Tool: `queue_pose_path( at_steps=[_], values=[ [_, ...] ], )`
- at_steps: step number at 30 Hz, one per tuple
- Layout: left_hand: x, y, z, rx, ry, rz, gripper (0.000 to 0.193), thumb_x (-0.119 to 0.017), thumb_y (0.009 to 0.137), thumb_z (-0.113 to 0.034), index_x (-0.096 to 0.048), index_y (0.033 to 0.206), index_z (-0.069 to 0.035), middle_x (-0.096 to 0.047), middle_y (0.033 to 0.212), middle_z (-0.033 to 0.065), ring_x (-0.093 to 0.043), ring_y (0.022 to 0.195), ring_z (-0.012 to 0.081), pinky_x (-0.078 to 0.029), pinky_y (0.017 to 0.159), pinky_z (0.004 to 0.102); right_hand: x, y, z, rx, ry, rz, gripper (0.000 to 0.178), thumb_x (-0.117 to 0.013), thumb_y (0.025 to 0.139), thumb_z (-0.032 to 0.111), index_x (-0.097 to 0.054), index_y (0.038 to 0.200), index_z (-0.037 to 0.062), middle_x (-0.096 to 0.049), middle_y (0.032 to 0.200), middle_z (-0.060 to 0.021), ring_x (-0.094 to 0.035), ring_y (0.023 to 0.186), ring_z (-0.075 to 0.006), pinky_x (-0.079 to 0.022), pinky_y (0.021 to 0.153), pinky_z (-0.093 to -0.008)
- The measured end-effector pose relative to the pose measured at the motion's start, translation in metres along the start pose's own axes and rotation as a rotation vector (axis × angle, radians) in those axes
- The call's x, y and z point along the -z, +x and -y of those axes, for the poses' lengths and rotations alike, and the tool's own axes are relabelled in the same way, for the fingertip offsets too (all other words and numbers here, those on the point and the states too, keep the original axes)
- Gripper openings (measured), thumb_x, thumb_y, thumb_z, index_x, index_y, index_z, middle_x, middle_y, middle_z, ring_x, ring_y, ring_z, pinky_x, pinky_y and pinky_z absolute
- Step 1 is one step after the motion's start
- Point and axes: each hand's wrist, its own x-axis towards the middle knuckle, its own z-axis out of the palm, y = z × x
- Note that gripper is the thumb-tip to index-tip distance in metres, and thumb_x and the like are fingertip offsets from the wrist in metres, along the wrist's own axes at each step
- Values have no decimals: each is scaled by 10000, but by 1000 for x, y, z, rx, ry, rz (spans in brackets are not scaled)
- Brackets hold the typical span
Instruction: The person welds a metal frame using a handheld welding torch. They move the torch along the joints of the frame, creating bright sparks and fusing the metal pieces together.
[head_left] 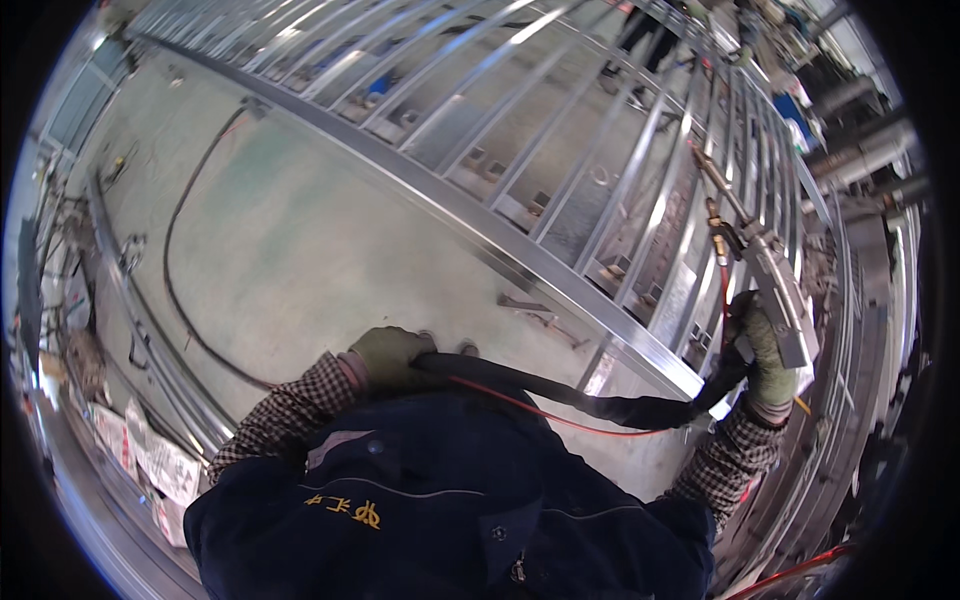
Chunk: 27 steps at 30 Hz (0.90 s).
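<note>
My gloved right hand [766, 355] is wrapped round the grip of a hand-held welding gun [778, 278]. The gun's long nozzle points up and away over the bars of a metal frame, with a brass fitting beside it. Whether the nozzle touches a bar I cannot tell. From the gun's rear a thick black sheathed cable [545, 388] sags across in front of my body. My gloved left hand [390, 358] is closed round that cable near my waist. A thin red hose [610, 430] hangs along it.
The large frame of shiny bars [450, 198] stretches from far left to near right. Black cable [170, 240] curves over the floor at left, near long metal tubes [150, 330]. Another person's legs [645, 40] show beyond the frame. Steel stock lines the right side.
</note>
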Motion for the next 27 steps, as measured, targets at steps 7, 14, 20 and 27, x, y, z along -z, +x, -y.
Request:
queue_pose_path(
  at_steps=[7, 14, 20, 27],
  values=[
    [49, 54, -20, -243, 40, 136, 614, -711, 898, -684, -768, 1188, -146, -782, 1051, 142, -740, 1019, 368, -568, 905, 498, 16, 6, -8, -51, -11, 48, 430, -887, 933, 297, -714, 1189, -3, -741, 941, -71, -682, 774, -150, -521, 664, -286],
    [50, 141, -91, -509, 22, 81, 580, -744, 898, -657, -784, 1157, -140, -791, 1033, 102, -750, 967, 327, -565, 864, 463, 67, 93, -47, -138, -68, 304, 642, -898, 886, 507, -693, 1230, 4, -727, 969, -78, -679, 835, -167, -530, 710, -305],
    [51, 169, -117, -458, -81, 84, 525, -796, 894, -524, -753, 1215, -111, -768, 1103, 135, -738, 1042, 365, -584, 901, 492, 75, 168, -93, -276, -67, 528, 499, -902, 921, 206, -694, 1324, -3, -773, 1071, -77, -737, 938, -176, -634, 762, -316],
    [63, 186, -106, -356, -175, 5, 568, -815, 887, -482, -706, 1311, -120, -747, 1210, 157, -726, 1111, 384, -587, 958, 498, 58, 226, -135, -410, 103, 789, 312, -704, 1057, 68, -667, 1337, -65, -786, 1111, -119, -788, 1045, -199, -658, 836, -242]
  ],
)
